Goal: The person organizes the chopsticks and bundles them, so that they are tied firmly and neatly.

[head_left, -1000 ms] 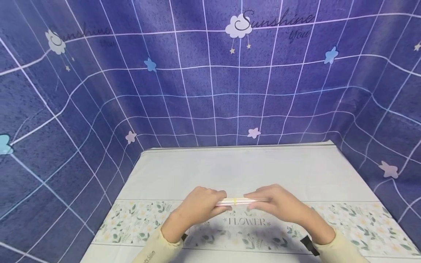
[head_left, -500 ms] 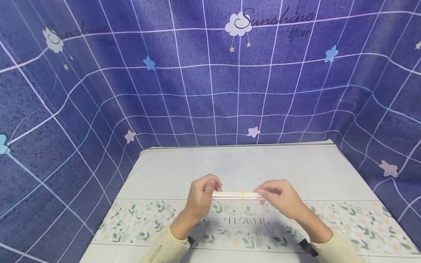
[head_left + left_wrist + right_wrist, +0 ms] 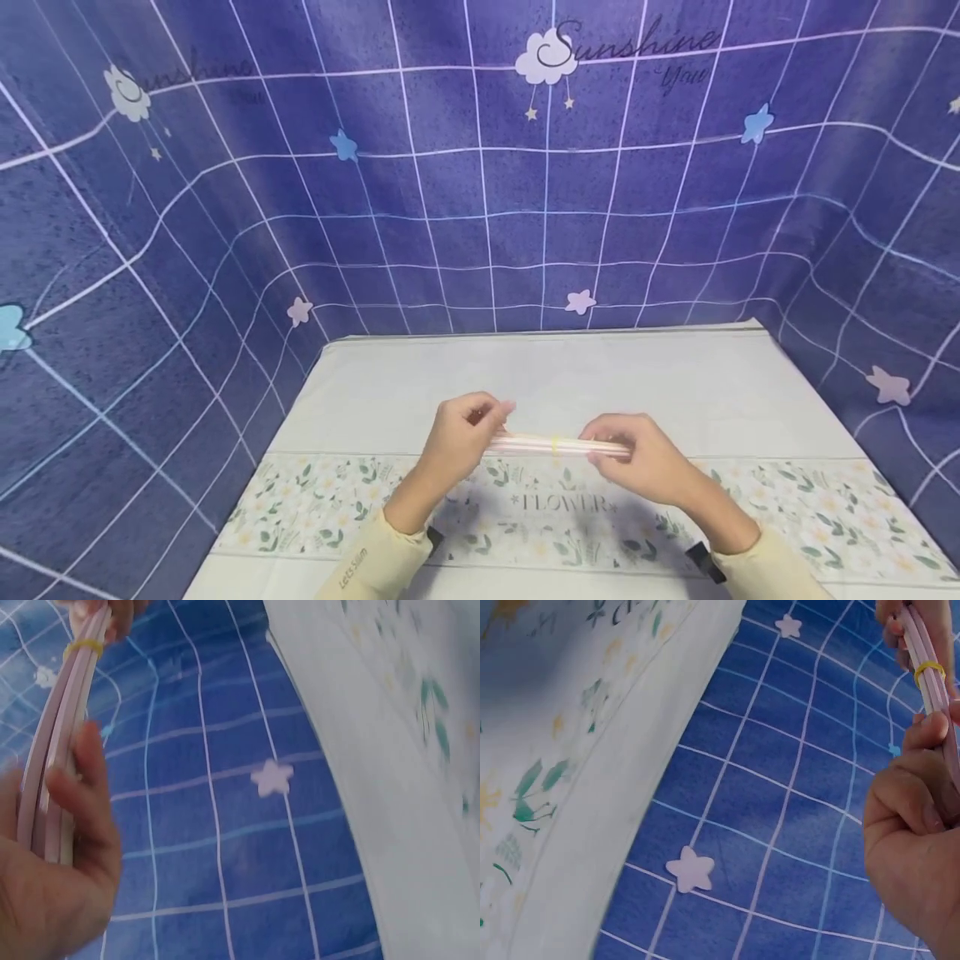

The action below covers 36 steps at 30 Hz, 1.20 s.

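Observation:
A slim bundle of long, pale pink and cream strips [image 3: 528, 444] is held level above the table, between both hands. A yellow band [image 3: 930, 667] circles it near the middle. My left hand [image 3: 459, 437] holds the left part, its thumb raised in the head view; in the left wrist view its fingers curl loosely beside the strips [image 3: 64, 750]. With thumb and fingers my right hand [image 3: 645, 457] pinches the right part, whose end reaches into the palm. The right wrist view shows the curled fingers of the right hand [image 3: 911, 817] around the strips.
Beneath the hands lies a white table cover [image 3: 420, 375] with a floral strip and the word FLOWER. A blue gridded curtain [image 3: 517, 183] with stars and clouds stands at the back and both sides, meeting the table's far edge.
The bundle and its yellow band have shifted slightly right and up since one second ago. The left hand has turned and its thumb has lifted. The right fingers have shifted along the strips.

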Each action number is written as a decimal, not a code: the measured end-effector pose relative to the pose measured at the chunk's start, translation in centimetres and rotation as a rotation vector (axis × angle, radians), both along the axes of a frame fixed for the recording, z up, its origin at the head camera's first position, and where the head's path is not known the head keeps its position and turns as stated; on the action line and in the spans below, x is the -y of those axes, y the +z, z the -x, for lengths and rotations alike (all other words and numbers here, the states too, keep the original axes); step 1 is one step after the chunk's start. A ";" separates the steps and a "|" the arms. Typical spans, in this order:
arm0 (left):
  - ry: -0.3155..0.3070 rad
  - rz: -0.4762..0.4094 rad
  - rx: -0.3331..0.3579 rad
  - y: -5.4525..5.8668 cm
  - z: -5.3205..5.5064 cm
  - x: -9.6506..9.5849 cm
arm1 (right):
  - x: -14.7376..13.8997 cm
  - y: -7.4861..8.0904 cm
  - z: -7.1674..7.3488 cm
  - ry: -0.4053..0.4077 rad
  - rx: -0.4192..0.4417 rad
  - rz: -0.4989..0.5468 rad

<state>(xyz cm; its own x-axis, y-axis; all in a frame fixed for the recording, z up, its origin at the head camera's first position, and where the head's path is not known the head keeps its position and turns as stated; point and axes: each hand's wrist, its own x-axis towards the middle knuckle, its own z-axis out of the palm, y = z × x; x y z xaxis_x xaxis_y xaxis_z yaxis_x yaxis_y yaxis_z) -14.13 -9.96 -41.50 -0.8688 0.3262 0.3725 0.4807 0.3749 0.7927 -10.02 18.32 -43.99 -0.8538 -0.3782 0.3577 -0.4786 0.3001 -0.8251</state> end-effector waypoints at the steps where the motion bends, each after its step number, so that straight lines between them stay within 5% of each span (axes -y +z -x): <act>1: -0.042 0.048 0.009 0.0 0.0 0.3 | 0.0 -0.2 0.1 0.008 0.018 -0.007; 6: -0.241 0.232 -0.027 0.2 0.1 1.4 | -0.3 -0.8 0.4 0.000 0.021 -0.085; 10: -0.321 0.323 -0.098 0.6 0.3 1.8 | -0.4 -0.1 0.3 -0.031 -0.100 -0.191; 14: -0.285 0.476 -0.174 0.8 0.6 2.4 | -0.2 0.7 0.4 -0.035 -0.203 -0.281; 20: -0.202 0.665 -0.203 -0.4 1.1 2.9 | 0.6 0.2 1.0 -0.031 -0.171 -0.408; 25: -0.129 0.766 -0.157 -2.1 2.1 2.3 | 1.8 -0.9 2.8 -0.089 -0.069 -0.563; 30: -0.091 0.855 -0.072 -5.0 4.2 1.7 | 3.0 -1.9 4.5 -0.122 0.089 -0.613; 36: -0.029 0.901 -0.036 -6.6 5.0 1.1 | 3.6 -4.0 6.6 -0.154 0.111 -0.641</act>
